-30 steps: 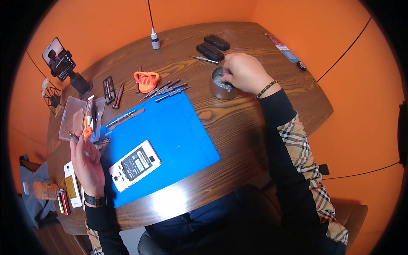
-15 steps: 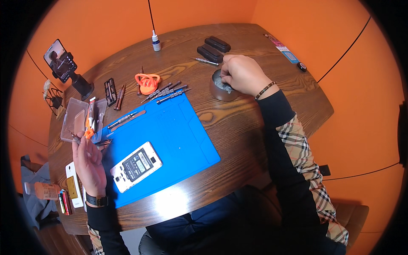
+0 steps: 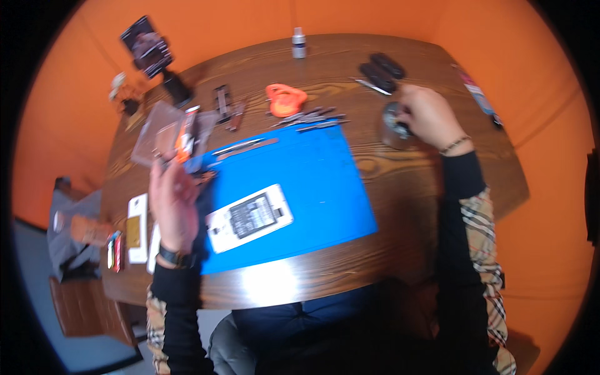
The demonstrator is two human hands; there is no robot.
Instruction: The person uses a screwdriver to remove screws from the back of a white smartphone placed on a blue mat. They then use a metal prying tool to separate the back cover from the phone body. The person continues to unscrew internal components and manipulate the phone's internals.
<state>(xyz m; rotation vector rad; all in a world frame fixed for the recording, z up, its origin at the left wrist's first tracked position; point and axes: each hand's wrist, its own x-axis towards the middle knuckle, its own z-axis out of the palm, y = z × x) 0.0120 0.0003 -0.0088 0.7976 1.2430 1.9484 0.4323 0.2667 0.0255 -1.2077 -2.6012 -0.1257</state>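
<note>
My right hand (image 3: 431,115) is over a small round metal tin (image 3: 395,134), its fingers closed in a pinch at the tin's mouth. Whatever lies between those fingertips is hidden. Raised beside the clear plastic box (image 3: 145,139), my left hand (image 3: 174,203) has its fingertips drawn together around a small thin object, too blurred to name. An opened phone (image 3: 219,236), its dark battery (image 3: 253,215) showing, lies on the blue work mat (image 3: 325,181) between my hands.
Several precision screwdrivers (image 3: 322,125) and an orange suction cup (image 3: 286,100) lie beyond the mat. Two dark cases (image 3: 378,76) sit behind the tin. A phone on a stand (image 3: 175,87), a small bottle (image 3: 299,47) and a white phone cover (image 3: 137,240) are also on the table.
The whole view has swung, shifting the scene rightward and blurring it. Both hands keep about the same places: the right at the tin's mouth, the left beside the clear box.
</note>
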